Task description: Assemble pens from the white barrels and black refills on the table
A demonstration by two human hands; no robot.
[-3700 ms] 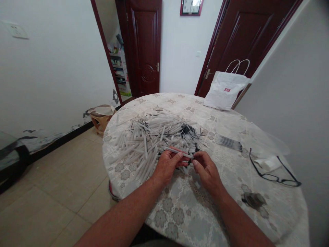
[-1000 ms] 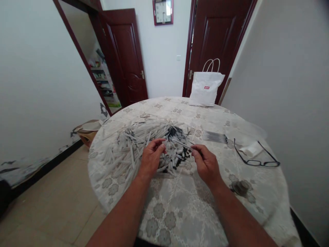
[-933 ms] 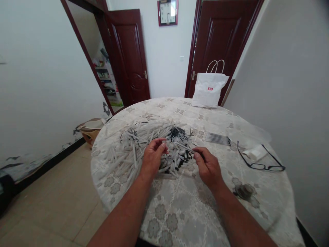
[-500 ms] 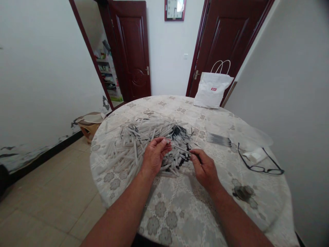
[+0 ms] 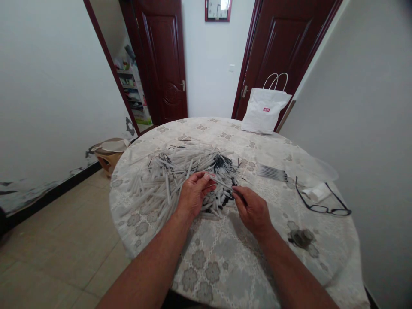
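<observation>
A big heap of white pen barrels [image 5: 167, 178] mixed with black caps and thin refills [image 5: 222, 163] covers the middle of a round table [image 5: 225, 266] with a flowered lace cloth. My left hand [image 5: 193, 195] pinches the left end of a thin refill [image 5: 222, 183] above the heap's near edge. My right hand [image 5: 252, 210] grips the refill's right end between thumb and fingers. The hands are about a palm's width apart, joined by the refill.
A neat row of dark pens [image 5: 272, 172] lies right of the heap. Black glasses [image 5: 322, 201] and a white folded cloth [image 5: 317, 191] rest at the right rim. A white paper bag [image 5: 265, 110] stands at the back. A low stool [image 5: 109, 152] sits on the floor, left.
My right hand has slid left toward my left hand, and the refill between them looks shorter. Earlier my left hand held a white barrel with the refill.
</observation>
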